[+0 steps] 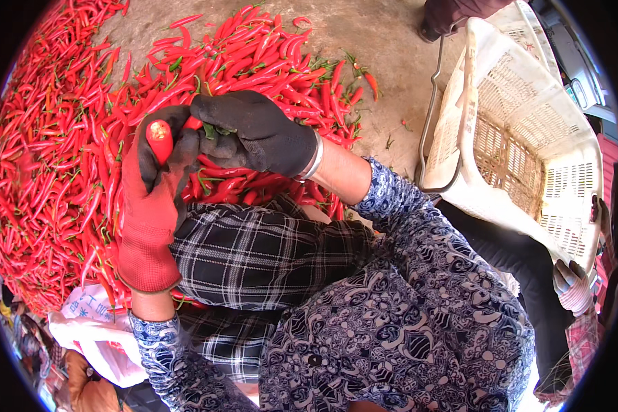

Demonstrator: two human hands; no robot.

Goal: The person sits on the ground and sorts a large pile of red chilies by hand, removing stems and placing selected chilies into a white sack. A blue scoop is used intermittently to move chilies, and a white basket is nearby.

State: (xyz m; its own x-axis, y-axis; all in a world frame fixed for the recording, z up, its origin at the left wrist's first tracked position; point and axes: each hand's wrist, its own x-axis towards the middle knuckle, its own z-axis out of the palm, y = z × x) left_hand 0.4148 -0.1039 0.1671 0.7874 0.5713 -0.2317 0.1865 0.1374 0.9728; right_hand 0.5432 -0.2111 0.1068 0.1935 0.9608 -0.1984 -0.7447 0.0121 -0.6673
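Observation:
My left hand (147, 216), in a red knit glove with a dark coated palm, is closed around a red chili pepper (159, 147). The pepper's broken, pale end faces up. Between the two hands shows part of another red chili (192, 123). My right hand (268, 134), in a black coated glove, pinches green stems (216, 131) beside it. Both hands meet above a heap of red chilies (247, 67). The fingers hide most of what they hold, so whether more chilies lie in the left fist cannot be seen.
A larger spread of chilies (46, 170) covers the left side. To the right, a white plastic crate (468, 113) with a wire handle (432, 108) lies tilted. Another person's gloved hand (571, 286) is near it. A white woven sack (100, 340) sits lower left.

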